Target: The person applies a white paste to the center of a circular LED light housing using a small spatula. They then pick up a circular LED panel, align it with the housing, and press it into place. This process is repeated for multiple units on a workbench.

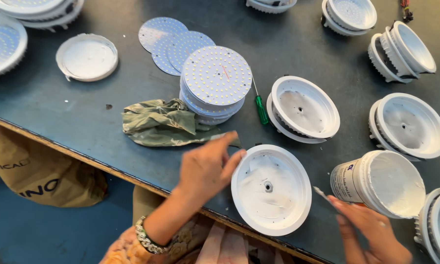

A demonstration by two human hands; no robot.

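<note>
White lamp housing (271, 189) pinched at its rim by left hand (207, 168); right hand (371, 230) grips a thin blade (322, 194) beside the paste tub (379, 182).

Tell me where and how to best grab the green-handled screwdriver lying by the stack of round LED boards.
Grip the green-handled screwdriver by its green handle, coming from above. It lies flat in the narrow gap between the stack of LED boards and a white lamp housing, so only a top pinch across the handle fits.
</note>
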